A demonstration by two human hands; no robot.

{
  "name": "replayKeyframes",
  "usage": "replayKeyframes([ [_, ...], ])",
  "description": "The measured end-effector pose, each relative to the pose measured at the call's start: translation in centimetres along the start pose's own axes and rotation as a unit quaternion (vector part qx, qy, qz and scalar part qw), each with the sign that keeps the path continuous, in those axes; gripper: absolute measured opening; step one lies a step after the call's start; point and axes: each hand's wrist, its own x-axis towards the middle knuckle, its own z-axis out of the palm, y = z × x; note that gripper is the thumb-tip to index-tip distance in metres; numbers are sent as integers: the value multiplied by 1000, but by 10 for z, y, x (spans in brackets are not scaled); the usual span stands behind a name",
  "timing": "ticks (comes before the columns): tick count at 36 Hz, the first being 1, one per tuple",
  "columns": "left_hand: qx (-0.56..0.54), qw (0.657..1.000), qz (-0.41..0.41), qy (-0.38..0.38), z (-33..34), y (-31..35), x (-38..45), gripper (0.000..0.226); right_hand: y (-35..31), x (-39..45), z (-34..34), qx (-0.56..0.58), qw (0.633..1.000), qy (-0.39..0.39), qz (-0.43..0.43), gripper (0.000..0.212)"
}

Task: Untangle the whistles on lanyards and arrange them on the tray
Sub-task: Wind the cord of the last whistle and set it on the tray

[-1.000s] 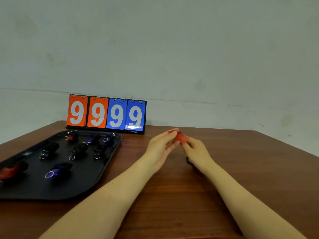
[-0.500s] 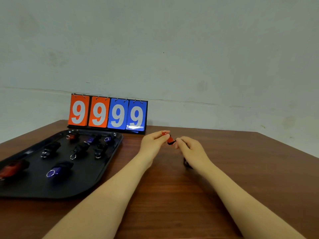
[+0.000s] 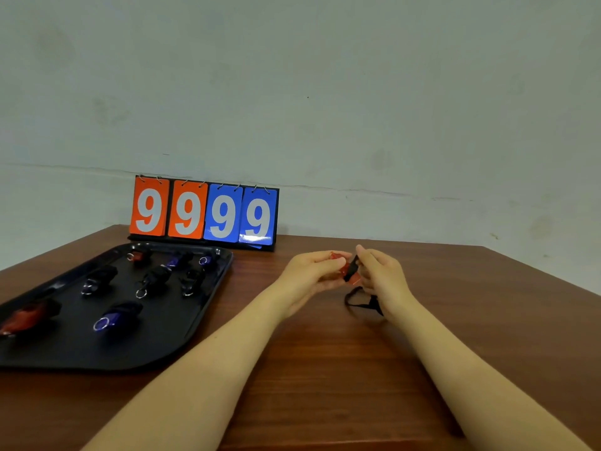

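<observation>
Red whistle (image 3: 345,272) pinched between my left hand (image 3: 312,275) and right hand (image 3: 382,276), both raised over glossy wooden table (image 3: 325,369), thin black lanyard (image 3: 359,302) drooping in a loop.

The tray (image 3: 169,353) runs off the left edge, its red whistle (image 3: 24,317) blurred, and fingers (image 3: 328,266) half-cover the held whistle (image 3: 349,275).

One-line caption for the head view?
Both hands, left and right, work a red whistle and its lanyard beside the tray.
</observation>
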Motion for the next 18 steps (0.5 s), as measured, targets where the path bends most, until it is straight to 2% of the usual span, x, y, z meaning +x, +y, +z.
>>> replayKeyframes([
  [5,-158,987,-10,-36,4,-1,1,22,3,2,3,0,1000,-23,18,30],
  [9,-281,959,-11,-18,6,0,2,23,6,1,9,-10,998,-43,34,33],
  [12,-296,955,-2,11,5,-1,3,23,8,1,14,-15,998,-48,28,37],
  [18,-254,963,3,87,1,-5,5,20,18,1,17,-182,979,-83,-45,34],
])
